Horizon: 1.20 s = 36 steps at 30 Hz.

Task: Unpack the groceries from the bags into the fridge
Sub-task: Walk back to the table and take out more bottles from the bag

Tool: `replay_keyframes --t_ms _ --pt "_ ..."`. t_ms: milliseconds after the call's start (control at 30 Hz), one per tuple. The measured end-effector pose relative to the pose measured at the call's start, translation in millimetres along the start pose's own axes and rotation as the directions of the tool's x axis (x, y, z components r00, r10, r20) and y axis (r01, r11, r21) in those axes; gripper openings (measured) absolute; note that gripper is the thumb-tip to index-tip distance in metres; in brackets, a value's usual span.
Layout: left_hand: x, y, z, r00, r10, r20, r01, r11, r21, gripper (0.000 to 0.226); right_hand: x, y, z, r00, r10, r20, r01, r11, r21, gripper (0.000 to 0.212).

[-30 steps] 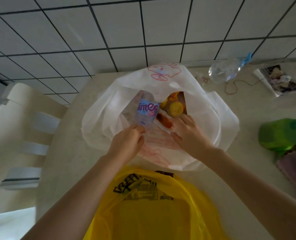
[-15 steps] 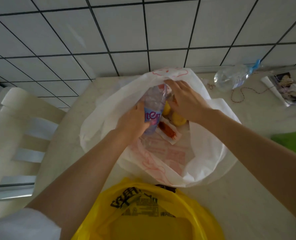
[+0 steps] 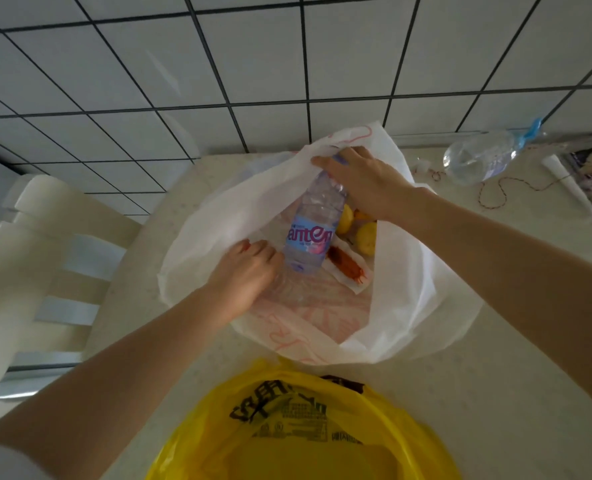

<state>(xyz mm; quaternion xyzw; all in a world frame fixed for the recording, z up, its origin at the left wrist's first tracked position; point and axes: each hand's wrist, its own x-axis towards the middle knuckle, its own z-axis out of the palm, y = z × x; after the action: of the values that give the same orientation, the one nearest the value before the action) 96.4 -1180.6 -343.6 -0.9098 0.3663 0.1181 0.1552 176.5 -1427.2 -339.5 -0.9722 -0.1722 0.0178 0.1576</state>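
Note:
An open white plastic bag (image 3: 408,289) sits on the beige table (image 3: 530,341). A clear water bottle (image 3: 313,223) with a blue and pink label stands tilted inside it. My right hand (image 3: 360,181) grips the bottle's top, at the bag's far rim. My left hand (image 3: 246,275) curls its fingers around the bottle's lower end, inside the bag. Yellow fruits (image 3: 365,237) and a wrapped red sausage (image 3: 346,266) lie in the bag to the right of the bottle.
A yellow plastic bag (image 3: 305,434) with black print lies open at the near table edge. A clear bottle with a blue cap (image 3: 478,161), a red string (image 3: 495,199) and a printed packet (image 3: 585,174) lie at the back right. A white chair (image 3: 27,254) stands left.
My right hand has left the bag's bottom, reached the far rim and taken the bottle's top. My left hand has slid down to the bottle's base. The bottle has tilted up.

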Motion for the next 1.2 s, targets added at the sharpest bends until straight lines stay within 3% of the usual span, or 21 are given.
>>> replay_keyframes --t_ms 67,167,267,400,533,600,700,767,800,900,967,1100,1200 --pt "1.5 1.0 1.5 0.999 -0.049 0.02 0.049 0.999 0.018 0.036 5.6 -1.0 1.4 0.996 0.084 0.035 -0.088 0.986 0.139 0.043" --pt "0.9 2.6 -0.6 0.998 -0.067 0.011 0.067 0.998 0.007 0.035 2.5 -2.8 -12.8 0.995 -0.008 0.099 0.015 0.997 -0.069 0.031" --pt "-9.9 5.8 -7.2 0.987 0.023 -0.156 -0.023 1.0 0.003 0.029 -9.6 2.8 -31.5 0.99 -0.016 0.137 0.038 0.987 -0.157 0.019" --pt "-22.7 19.5 3.7 0.942 0.17 -0.29 -0.177 0.984 0.004 0.031 -44.4 3.7 -67.7 0.971 -0.012 0.24 0.039 0.993 -0.11 0.023" --pt "-20.7 36.0 4.6 0.891 0.26 -0.372 -0.281 0.96 -0.002 0.031 -75.8 -22.1 -88.2 0.981 -0.056 0.187 0.076 0.992 -0.103 0.029" --pt "-19.8 42.5 -2.2 0.894 0.231 -0.384 -0.268 0.962 -0.045 0.038 -83.5 -32.0 -92.5 0.98 -0.058 0.191 0.082 0.99 -0.117 0.035" --pt "-19.6 52.3 -12.9 0.976 -0.11 -0.19 0.035 0.933 -0.357 0.046 -92.3 -37.2 -88.0 0.985 -0.054 0.163 0.051 0.999 0.019 0.038" --pt "-14.9 57.2 -16.4 0.94 -0.341 -0.024 0.279 0.806 -0.522 0.041 -95.6 -39.6 -75.8 0.993 -0.042 0.11 0.027 0.991 0.132 0.038" --pt "-10.7 60.0 -16.6 0.914 -0.403 0.042 0.36 0.762 -0.538 0.049 -95.9 -41.6 -67.7 0.996 -0.029 0.09 0.012 0.984 0.179 0.037" --pt "4.6 70.4 -11.9 0.83 -0.468 0.304 0.549 0.592 -0.59 0.087 -94.3 -49.4 -41.2 0.994 0.049 0.096 -0.083 0.916 0.393 0.039" --pt "15.6 79.4 -6.8 0.772 -0.466 0.432 0.629 0.466 -0.622 0.098 -94.8 -53.8 -25.9 0.992 0.068 0.103 -0.111 0.861 0.497 0.055" --pt "28.5 96.6 -1.5 0.705 -0.517 0.485 0.691 0.351 -0.631 0.11 -101.2 -54.5 -0.7 0.995 0.101 0.015 -0.094 0.849 0.521 0.085" --pt "30.5 104.1 1.6 0.674 -0.551 0.491 0.663 0.158 -0.732 0.114 -102.6 -53.2 14.0 0.979 0.201 0.029 -0.182 0.802 0.57 0.09"
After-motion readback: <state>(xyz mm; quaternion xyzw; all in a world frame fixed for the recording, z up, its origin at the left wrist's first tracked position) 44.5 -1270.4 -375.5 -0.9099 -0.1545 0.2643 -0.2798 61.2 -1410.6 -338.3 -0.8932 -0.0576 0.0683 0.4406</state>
